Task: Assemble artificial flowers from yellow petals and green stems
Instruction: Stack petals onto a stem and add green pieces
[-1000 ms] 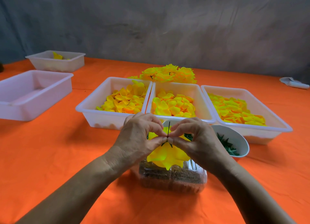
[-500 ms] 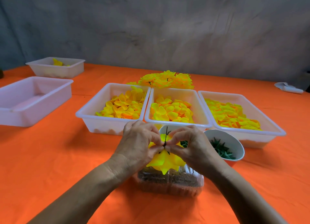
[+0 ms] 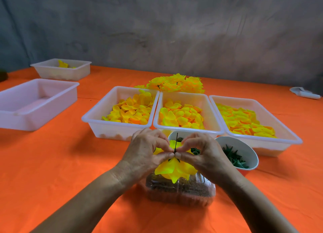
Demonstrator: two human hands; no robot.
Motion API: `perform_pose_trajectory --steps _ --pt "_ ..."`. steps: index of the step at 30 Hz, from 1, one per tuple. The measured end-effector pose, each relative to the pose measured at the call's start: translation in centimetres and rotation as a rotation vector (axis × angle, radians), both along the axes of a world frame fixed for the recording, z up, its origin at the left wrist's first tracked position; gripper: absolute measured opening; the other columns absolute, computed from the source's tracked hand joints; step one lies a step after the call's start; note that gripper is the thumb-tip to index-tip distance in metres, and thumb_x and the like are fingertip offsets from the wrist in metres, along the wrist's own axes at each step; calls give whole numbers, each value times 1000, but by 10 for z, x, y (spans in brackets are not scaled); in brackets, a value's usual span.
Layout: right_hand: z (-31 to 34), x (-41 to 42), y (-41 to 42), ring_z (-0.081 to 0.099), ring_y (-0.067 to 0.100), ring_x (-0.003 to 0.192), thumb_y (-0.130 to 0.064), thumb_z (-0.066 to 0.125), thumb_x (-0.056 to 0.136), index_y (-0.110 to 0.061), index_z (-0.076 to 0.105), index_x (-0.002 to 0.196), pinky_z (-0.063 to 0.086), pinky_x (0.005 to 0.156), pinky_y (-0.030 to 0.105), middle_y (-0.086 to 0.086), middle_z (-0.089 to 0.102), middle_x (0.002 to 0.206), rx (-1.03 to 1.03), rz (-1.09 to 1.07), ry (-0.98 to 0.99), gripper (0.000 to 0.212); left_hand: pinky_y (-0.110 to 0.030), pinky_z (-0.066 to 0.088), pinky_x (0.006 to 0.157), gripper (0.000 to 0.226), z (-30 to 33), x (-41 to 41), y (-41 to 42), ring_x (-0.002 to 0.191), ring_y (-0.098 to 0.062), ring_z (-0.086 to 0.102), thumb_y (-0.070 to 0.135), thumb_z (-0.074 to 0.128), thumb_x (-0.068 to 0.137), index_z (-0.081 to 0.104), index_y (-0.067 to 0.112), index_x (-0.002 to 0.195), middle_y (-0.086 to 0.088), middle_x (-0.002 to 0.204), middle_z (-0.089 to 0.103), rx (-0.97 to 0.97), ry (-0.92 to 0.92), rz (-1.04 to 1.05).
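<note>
You are not seeing any legible text, label, brand, number or sign in this view; nothing is showing print that can be read.

An orange cloth [image 3: 52, 163] covered the desk, and behind it hung a grey, mottled backdrop [image 3: 174, 31]. At the far right edge lay a small white object [image 3: 305, 93], too blurred to make out. At the far left edge sat a dark shape [image 3: 3, 74], mostly cut off. Near the front stood a clear plastic container [image 3: 180, 190] holding something brown and grainy; what it was could not be told.
</note>
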State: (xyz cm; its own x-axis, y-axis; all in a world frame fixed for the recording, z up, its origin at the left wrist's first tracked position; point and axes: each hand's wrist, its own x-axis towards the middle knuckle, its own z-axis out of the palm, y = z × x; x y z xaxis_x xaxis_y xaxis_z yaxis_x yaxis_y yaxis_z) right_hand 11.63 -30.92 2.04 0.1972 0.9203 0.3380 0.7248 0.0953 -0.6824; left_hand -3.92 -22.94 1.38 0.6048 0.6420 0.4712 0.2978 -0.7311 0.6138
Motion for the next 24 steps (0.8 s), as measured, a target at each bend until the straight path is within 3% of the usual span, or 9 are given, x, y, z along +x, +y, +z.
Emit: perform_pose_trajectory --steps 6,10,12,15,16,20,24 --pt "-10 2 3 53 19 92 -16 80 72 -28 64 69 41 81 30 2 61 83 53 47 10 20 -51 37 92 7 -7 2 5 96 -22 58 12 81 70 74 13 70 9 86 64 -25 -20 -42" --pt "-14 1 4 53 22 91 -12 79 73 -16 70 72 41 80 32 6 61 82 76 41 15 10 -49 38 93 7 -10 1 7 95 -19 56 12 80 71 73 13 70 10 86 63 -48 -27 -41" --pt "-17 -1 1 54 22 91 -14 79 72 -15 73 74 42 79 31 5 62 81 103 9 18 7 -39 39 93 6 -8 0 5 96 -13 56 13 80 71 75 15 71 9 86 64 -101 -26 -42" --pt "-22 -10 -8 56 17 92 -18 79 73 -22 76 78 42 79 23 -2 63 81 133 -95 72 8 -16 42 81 4 0 -4 5 83 2 59 10 80 71 76 12 72 3 85 66 -257 -25 -84" --pt "-24 -14 -10 56 16 92 -20 80 73 -24 76 79 41 79 21 -3 63 82 155 -139 56 9 -17 45 78 3 3 -6 6 81 0 62 11 78 73 76 11 71 2 85 68 -291 -27 -88" --pt "-23 -29 -10 54 14 87 -27 83 68 -23 76 76 38 77 18 -5 65 79 282 -276 -58 11 -46 52 78 11 12 -7 8 84 -26 66 19 74 79 74 13 70 -7 82 70 -325 -120 -71" --pt "-24 -44 -2 55 22 85 -29 82 69 -18 74 70 43 77 34 0 64 76 267 -394 -66 13 -30 48 73 14 17 2 2 75 -5 65 22 80 71 71 27 61 9 72 70 -319 -192 -32"
